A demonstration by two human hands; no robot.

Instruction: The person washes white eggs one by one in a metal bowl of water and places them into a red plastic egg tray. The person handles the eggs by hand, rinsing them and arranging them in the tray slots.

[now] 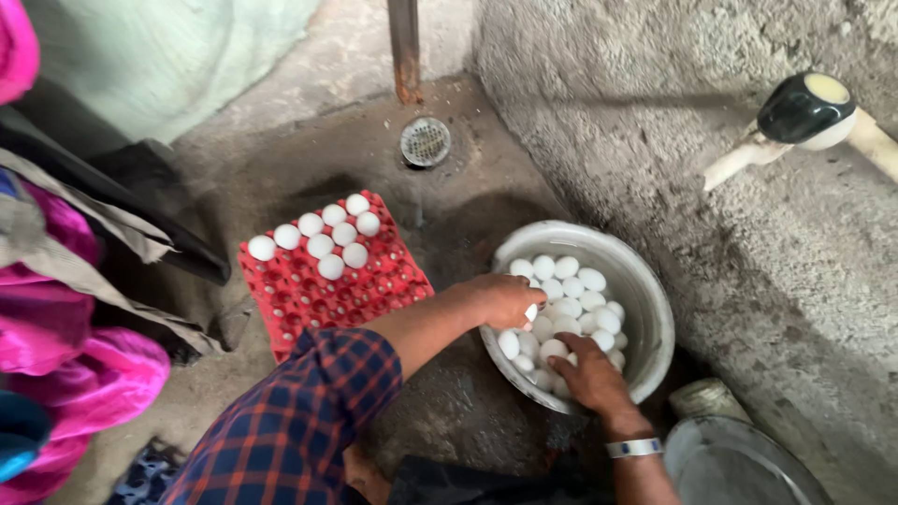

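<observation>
Over bowl (655, 309), L hand (505, 299) & R hand (587, 374) seemingly grasp eggs (571, 295).

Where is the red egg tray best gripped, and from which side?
Grip the red egg tray by its near edge, from the person's side. Those rows are empty; the eggs fill only the far corner, so fingers meet bare rim.

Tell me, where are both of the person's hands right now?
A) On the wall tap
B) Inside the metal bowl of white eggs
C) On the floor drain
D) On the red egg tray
B: the left hand and right hand both reach into the metal bowl among the white eggs.
</observation>
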